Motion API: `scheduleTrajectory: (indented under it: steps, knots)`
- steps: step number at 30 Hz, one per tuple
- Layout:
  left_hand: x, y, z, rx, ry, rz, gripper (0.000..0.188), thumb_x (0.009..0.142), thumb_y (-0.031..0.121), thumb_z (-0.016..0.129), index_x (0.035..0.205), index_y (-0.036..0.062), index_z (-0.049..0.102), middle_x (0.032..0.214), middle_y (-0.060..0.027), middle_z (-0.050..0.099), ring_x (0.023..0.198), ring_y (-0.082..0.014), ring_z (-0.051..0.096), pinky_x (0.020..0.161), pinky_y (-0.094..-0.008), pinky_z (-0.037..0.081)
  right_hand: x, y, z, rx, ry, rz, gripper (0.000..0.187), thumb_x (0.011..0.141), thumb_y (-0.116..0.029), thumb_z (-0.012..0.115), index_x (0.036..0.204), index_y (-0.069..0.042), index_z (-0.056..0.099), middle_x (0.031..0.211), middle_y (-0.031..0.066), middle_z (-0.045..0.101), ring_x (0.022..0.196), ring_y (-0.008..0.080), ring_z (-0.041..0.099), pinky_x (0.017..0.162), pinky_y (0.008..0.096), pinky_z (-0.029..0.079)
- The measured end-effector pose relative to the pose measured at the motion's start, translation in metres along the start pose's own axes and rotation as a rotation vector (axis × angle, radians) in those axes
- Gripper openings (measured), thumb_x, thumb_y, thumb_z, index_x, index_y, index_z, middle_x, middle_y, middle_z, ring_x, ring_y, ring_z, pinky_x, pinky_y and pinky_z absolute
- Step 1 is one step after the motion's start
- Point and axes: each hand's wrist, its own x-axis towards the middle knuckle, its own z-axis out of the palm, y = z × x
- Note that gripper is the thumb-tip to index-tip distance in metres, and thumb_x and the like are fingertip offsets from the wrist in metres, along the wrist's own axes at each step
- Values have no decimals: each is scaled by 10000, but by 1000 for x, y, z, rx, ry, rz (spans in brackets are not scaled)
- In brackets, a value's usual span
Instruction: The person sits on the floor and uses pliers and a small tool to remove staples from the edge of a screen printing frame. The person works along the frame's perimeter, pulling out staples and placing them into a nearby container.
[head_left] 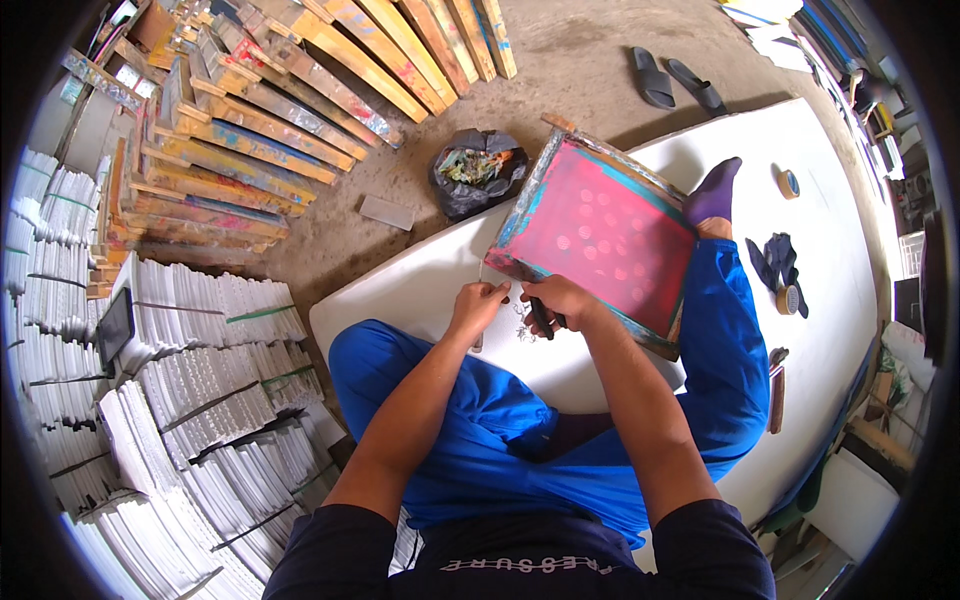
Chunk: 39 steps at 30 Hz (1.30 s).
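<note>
1. White platform (830, 230): low, broad, edges bent by the lens. Person seated on it in blue trousers (390, 350), knees bent, legs spread.
2. Wooden frames (215, 160): paint-stained, packed side by side on the floor, upper left.
3. Paper stacks (215, 365): white, strapped into bundles, left side. A dark flat slab (116, 325) leans on them.
4. Print frame (600, 232): wood rim, red mesh with pale round spots, blue-green border. Location: on the platform, ahead of the person, between the hands and the far edge; foot in purple sock (714, 192) just beside its right side.
5. Black bag (452, 200): open, scraps inside, on the floor near the print frame's left side.
6. Sandals (653, 78): dark pair, on the floor beyond the platform.
7. Left hand (479, 306): by the print frame's near left corner. Fingers curled, thumb close to forefinger; cannot tell whether anything is pinched.
8. Right hand (562, 302): beside the left, at the print frame's near edge. Fingers wrapped around a black tool (541, 318); exact kind unclear.
9. Dark cloth (780, 262): crumpled, right part of the platform.
10. Tape roll (789, 184): on the platform, beyond the cloth.
</note>
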Motion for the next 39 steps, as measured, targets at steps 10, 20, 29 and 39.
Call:
scheduleTrajectory:
  steps: [10, 20, 29, 39]
  knots:
    - [-9, 19, -2, -23, 20, -15, 424, 940, 387, 655, 864, -20, 748, 605, -55, 592, 566, -136, 532, 547, -332, 406, 39, 66, 40, -1137, 722, -495, 398, 1011, -323, 473, 980, 46, 619, 913, 316, 698, 867, 471, 709, 769, 544, 580]
    - [-7, 13, -1, -344, -64, -140, 370, 946, 374, 685, 924, 10, 751, 757, -34, 634, 574, -104, 503, 535, -287, 415, -6, 60, 62, -765, 693, -363, 390, 992, -346, 547, 1005, 41, 591, 787, 318, 681, 751, 491, 697, 679, 553, 572]
    - [-13, 3, -4, -388, -157, -223, 247, 882, 228, 722, 988, 6, 733, 846, -58, 651, 587, -128, 499, 529, -307, 421, -25, 84, 61, -790, 565, -418, 396, 927, -346, 648, 1007, 40, 616, 798, 294, 688, 763, 471, 697, 705, 552, 564]
    - [-10, 0, 3, -258, -216, -235, 231, 856, 228, 740, 905, 2, 734, 770, -47, 633, 592, -137, 515, 540, -323, 435, -52, 76, 44, -327, 163, -133, 409, 978, -391, 624, 1031, 15, 611, 850, 149, 704, 765, 247, 730, 639, 399, 585]
